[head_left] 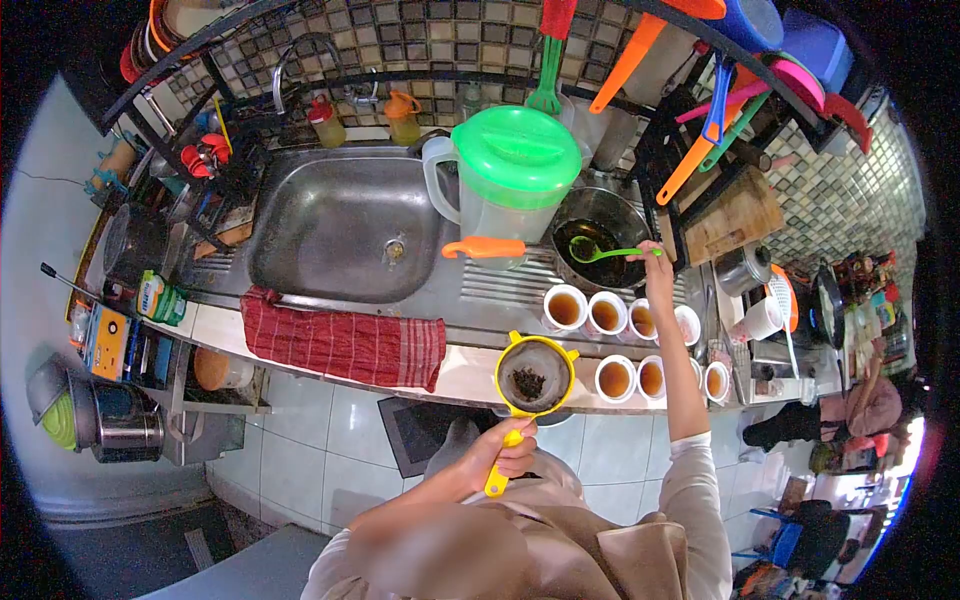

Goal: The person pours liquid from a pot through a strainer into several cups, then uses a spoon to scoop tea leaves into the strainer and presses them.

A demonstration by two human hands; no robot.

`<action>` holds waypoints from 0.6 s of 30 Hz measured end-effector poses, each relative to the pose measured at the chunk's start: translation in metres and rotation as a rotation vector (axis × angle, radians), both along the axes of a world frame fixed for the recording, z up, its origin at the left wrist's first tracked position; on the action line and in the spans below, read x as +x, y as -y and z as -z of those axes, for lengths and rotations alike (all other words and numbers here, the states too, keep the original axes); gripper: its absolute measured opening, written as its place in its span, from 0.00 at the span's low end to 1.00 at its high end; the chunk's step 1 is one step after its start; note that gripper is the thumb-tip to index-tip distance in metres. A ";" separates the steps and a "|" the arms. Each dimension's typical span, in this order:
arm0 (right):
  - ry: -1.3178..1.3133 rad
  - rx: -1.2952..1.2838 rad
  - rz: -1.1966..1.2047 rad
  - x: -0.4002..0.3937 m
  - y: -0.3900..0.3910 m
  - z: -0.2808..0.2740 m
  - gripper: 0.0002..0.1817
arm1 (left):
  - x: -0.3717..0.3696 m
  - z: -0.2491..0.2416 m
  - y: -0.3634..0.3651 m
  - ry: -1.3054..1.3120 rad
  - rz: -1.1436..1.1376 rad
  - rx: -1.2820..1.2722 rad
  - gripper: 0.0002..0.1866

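My left hand (498, 452) is closed round the handle of a yellow strainer (566, 380), held level in front of the counter edge. Wet dark leaves (528, 385) lie in its mesh. Stretched out over the counter, my right hand (650, 256) grips the end of a green ladle (622, 253). The ladle's bowl is inside a metal pot (563, 262) of dark brown liquid. Between pot and counter edge stand several white cups (566, 309) in two rows, most showing amber-brown liquid. My right forearm passes above them and hides part of some.
Left of the pot stands a clear pitcher (505, 215) with a green lid, an orange handle (484, 247) before it. A steel sink (340, 225) is further left, with a red checked cloth (340, 340) over the counter edge. Utensils hang overhead. Another person (858, 405) is at far right.
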State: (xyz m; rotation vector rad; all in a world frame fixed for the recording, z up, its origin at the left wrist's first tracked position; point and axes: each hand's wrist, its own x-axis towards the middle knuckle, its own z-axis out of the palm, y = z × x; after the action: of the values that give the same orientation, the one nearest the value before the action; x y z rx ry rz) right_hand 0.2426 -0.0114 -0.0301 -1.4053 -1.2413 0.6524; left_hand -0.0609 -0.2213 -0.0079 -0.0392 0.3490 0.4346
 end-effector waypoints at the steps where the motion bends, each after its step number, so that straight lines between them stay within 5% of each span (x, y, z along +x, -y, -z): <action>1: -0.040 -0.007 0.000 0.001 0.000 0.001 0.14 | 0.000 0.000 0.000 0.000 0.003 0.004 0.12; 18: 0.235 0.048 0.011 0.000 0.000 0.019 0.15 | 0.000 0.005 0.000 0.021 0.000 0.006 0.12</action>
State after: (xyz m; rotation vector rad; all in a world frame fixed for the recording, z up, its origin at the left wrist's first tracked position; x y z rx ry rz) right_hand 0.2431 -0.0116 -0.0491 -1.4792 -1.4222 0.4557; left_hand -0.0606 -0.2217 -0.0127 -0.0378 0.3273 0.4350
